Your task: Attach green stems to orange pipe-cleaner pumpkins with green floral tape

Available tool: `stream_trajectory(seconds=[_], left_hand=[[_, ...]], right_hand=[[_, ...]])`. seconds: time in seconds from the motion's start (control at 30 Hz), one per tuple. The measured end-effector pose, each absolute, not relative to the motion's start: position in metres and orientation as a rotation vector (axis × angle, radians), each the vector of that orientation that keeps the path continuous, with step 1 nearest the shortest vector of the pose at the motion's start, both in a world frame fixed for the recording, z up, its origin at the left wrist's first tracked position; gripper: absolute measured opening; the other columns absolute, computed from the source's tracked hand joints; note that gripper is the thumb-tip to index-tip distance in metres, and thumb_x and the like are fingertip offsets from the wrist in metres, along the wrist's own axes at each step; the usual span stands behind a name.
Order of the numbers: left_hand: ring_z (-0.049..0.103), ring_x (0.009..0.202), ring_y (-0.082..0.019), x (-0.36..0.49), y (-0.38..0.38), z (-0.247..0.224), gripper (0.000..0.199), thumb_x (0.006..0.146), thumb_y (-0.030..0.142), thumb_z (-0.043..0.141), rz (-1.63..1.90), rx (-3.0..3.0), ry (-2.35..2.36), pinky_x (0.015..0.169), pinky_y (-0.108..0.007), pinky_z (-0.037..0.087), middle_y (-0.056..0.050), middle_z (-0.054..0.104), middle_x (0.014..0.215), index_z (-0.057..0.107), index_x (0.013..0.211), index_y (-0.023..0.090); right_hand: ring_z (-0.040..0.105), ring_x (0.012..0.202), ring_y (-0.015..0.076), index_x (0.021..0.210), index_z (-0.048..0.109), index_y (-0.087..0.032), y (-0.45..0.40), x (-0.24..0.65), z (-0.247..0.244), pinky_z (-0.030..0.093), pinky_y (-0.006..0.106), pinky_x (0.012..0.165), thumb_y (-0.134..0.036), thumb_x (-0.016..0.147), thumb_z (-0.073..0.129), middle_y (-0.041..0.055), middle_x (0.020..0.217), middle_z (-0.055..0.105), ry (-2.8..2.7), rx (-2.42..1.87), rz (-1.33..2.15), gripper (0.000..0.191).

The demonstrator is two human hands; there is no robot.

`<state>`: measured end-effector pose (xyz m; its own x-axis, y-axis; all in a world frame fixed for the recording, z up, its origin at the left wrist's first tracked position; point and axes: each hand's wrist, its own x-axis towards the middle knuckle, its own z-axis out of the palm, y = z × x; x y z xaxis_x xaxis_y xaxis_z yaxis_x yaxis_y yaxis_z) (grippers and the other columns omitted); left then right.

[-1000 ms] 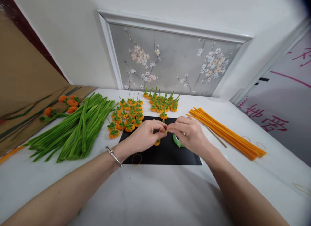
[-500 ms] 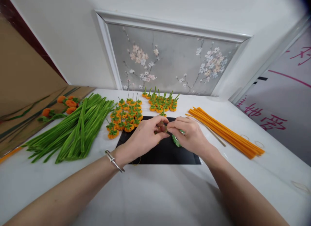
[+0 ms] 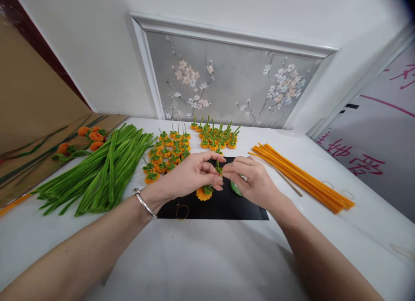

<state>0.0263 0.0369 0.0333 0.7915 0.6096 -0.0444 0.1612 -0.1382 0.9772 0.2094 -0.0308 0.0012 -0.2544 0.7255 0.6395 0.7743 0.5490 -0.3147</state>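
Observation:
Over the black mat (image 3: pixel 214 211), my left hand (image 3: pixel 194 175) is closed, fingers curled round a small green fuzzy piece with a stem (image 3: pixel 218 168). The fingertips of my right hand (image 3: pixel 251 180) pinch at the same green piece from the right. An orange flower with green leaves (image 3: pixel 204 193) shows just below my left hand, on or just over the mat. A green tape roll (image 3: pixel 236 187) lies on the mat, partly hidden by my right hand. A thin rubber band (image 3: pixel 182 211) lies near the mat's front edge.
Green fuzzy stems (image 3: pixel 106 171) are heaped at left. Several orange flowers (image 3: pixel 168 152) stand behind my left hand, with another group (image 3: pixel 214 137) farther back. Orange stems (image 3: pixel 301 178) and a thin stick (image 3: pixel 288 182) lie at right. Loose orange flowers (image 3: pixel 96 137) rest on brown cardboard (image 3: pixel 19 163).
My left hand has turned and shifted slightly left, exposing the green piece between the fingers. The orange flower below it and the rubber band are now more visible.

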Motion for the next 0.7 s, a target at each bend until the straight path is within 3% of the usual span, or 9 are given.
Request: stream_trajectory(seconds=[0.3,0.4,0.53,0.7], left_hand=[[0.068,0.070,-0.014,0.020,0.039,0.044,0.032,0.084,0.025,0.059,0.303,1.788,0.531,0.053,-0.020,0.046,-0.004,0.072,0.079,0.053,0.115,0.018],[0.067,0.076,-0.014,0.021,0.037,0.046,0.027,0.080,0.025,0.063,0.357,1.881,0.535,0.059,-0.022,0.048,-0.003,0.069,0.087,0.057,0.106,0.019],[0.063,0.068,-0.012,0.025,0.033,0.041,0.031,0.068,0.019,0.073,0.455,1.888,0.603,0.066,-0.026,0.052,0.002,0.065,0.075,0.059,0.097,0.017],[0.065,0.064,-0.013,0.025,0.035,0.036,0.029,0.069,0.017,0.071,0.415,1.827,0.586,0.066,-0.028,0.052,0.000,0.067,0.070,0.059,0.095,0.016]], right_hand=[[0.055,0.070,0.0137,0.082,0.064,-0.019,-0.032,0.209,0.004,0.038,0.026,0.068,-0.019,0.093,0.050,0.0014,0.071,0.061,-2.038,-1.134,0.031,0.018],[0.055,0.070,0.0135,0.081,0.064,-0.019,-0.031,0.209,0.002,0.038,0.026,0.068,-0.019,0.093,0.050,0.0012,0.072,0.062,-2.035,-1.134,0.026,0.018],[0.054,0.068,0.0130,0.078,0.064,-0.019,-0.031,0.205,0.000,0.037,0.026,0.068,-0.018,0.092,0.051,0.0006,0.070,0.061,-2.058,-1.130,0.032,0.019],[0.052,0.065,0.0097,0.078,0.063,-0.018,-0.033,0.201,0.000,0.039,0.022,0.065,-0.016,0.091,0.051,-0.0019,0.072,0.060,-1.995,-1.157,0.383,0.018]])
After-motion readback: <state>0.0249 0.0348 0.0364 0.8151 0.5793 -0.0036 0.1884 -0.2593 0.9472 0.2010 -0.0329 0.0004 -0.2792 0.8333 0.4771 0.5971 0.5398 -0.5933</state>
